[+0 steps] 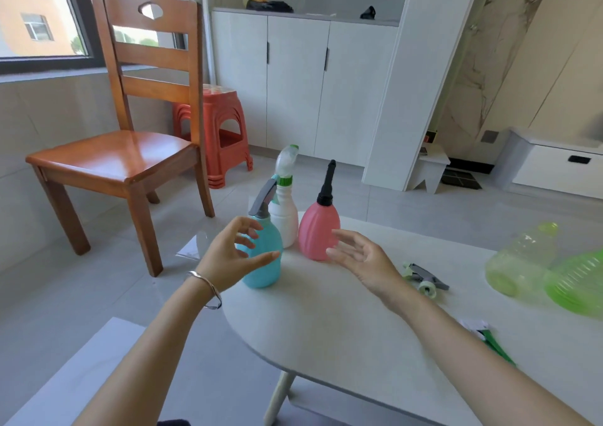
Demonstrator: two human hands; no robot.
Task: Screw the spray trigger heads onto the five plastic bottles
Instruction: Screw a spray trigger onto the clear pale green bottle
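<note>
**Three bottles capped, loose trigger head lies at the right hand's four o'clock**

The loose grey-and-pale-green plastic spray trigger head (424, 277) lies on its side on the white oval worktop (326, 321), long axis running from about ten o'clock to four o'clock, its round threaded collar towards the near end. It sits just beside the right wrist, at four o'clock from the right hand (362, 259), and well apart from the left hand (231, 259); the right is plainly the nearer.

At three o'clock from that head, two translucent green plastic bottles (522, 259) lie tipped over with no heads on them, the nearer one cut by the frame edge. A second green-and-white part (483, 331) shows past the right forearm, too blurred to name with confidence.

At the far left of the worktop stand three upright bottles with heads on: a teal round bottle (266, 262), a white bottle (285, 223) and a pink ribbed bottle (315, 236).

Both hands are empty, the grip of each wide with fingers spread, the left hovering just in front of the teal bottle.

The next move probably calls for the right hand to swing back to the loose head.
</note>
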